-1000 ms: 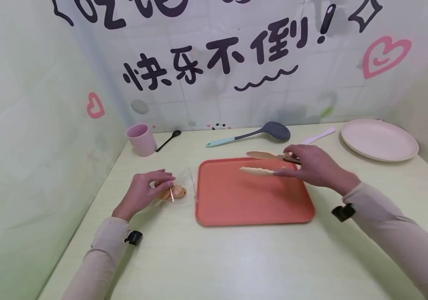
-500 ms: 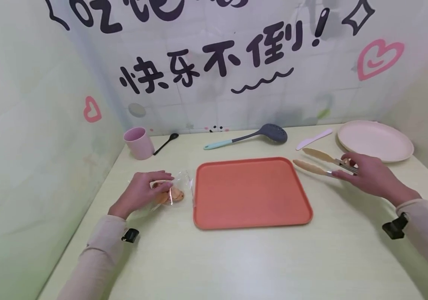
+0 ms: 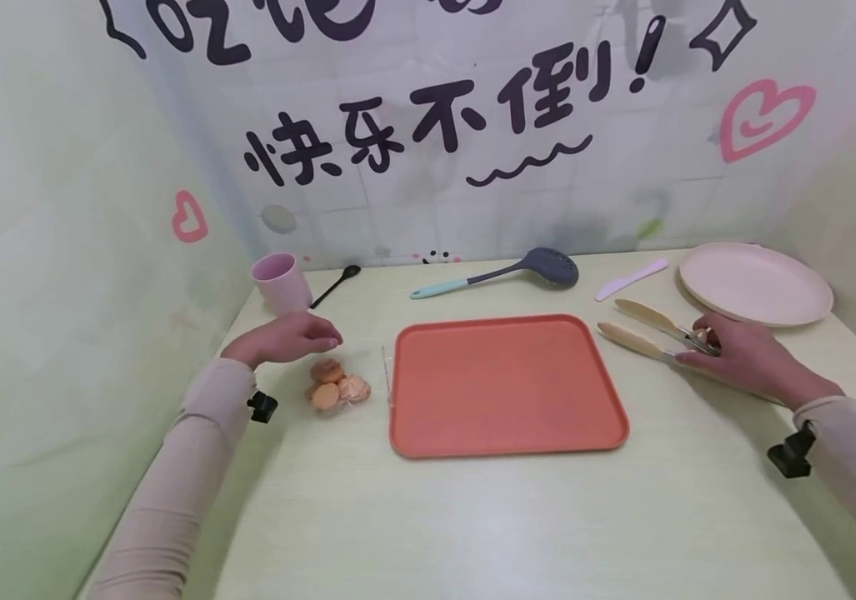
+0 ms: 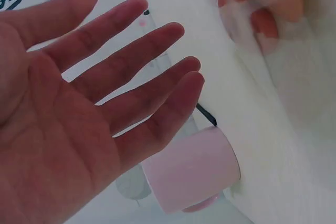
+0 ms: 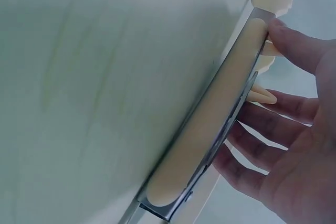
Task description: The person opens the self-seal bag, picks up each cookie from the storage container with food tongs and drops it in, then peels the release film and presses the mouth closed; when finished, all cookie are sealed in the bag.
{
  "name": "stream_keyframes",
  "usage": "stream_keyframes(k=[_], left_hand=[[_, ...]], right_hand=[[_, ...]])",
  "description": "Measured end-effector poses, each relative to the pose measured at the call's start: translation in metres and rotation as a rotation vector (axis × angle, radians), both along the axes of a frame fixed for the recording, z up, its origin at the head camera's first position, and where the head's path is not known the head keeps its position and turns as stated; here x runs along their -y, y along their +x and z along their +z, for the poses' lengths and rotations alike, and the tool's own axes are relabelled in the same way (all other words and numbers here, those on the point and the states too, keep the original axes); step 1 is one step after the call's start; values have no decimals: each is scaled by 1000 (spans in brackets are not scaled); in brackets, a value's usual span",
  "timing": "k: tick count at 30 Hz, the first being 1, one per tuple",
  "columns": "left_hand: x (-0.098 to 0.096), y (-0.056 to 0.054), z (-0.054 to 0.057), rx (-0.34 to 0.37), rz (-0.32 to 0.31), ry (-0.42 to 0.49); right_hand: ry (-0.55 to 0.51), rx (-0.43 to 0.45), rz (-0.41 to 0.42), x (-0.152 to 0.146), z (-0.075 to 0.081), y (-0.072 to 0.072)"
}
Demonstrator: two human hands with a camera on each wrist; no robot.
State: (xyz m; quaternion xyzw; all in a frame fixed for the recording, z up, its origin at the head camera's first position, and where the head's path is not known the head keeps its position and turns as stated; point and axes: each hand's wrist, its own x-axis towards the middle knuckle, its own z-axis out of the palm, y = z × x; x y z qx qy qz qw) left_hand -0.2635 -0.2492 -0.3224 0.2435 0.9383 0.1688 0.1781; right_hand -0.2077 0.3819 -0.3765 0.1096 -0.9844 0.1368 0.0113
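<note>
Left grip [image 3: 285,337] spread, holding nothing; right grip [image 3: 746,354], partly hidden behind tongs [image 5: 215,103], holds them

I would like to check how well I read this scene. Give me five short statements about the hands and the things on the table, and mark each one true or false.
1. The right hand holds the tongs. True.
2. In the head view, the bag of brown pieces lies to the left of the tray. True.
3. The left hand is pinching this bag. False: it is open and holds nothing.
4. The slotted spoon lies on the tray. False: it lies on the table, behind the tray.
5. The pink cup stands upright. True.
</note>
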Motion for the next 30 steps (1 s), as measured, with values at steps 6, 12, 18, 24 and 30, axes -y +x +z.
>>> stream_keyframes(k=[6,12,18,24,30], left_hand=[[-6,-2,12,62,-78,-134],[-21,-11,23,55,-105,-177],[-35,-30,6,59,-68,-211],[-47,-40,-13,68,-33,-170],[-52,-39,-24,106,52,-158]], right_hand=[[5,32,11,4,1,-2],[44,82,-3,0,6,0],[59,62,9,0,9,0],[52,69,12,0,6,-1],[38,70,9,-1,3,-1]])
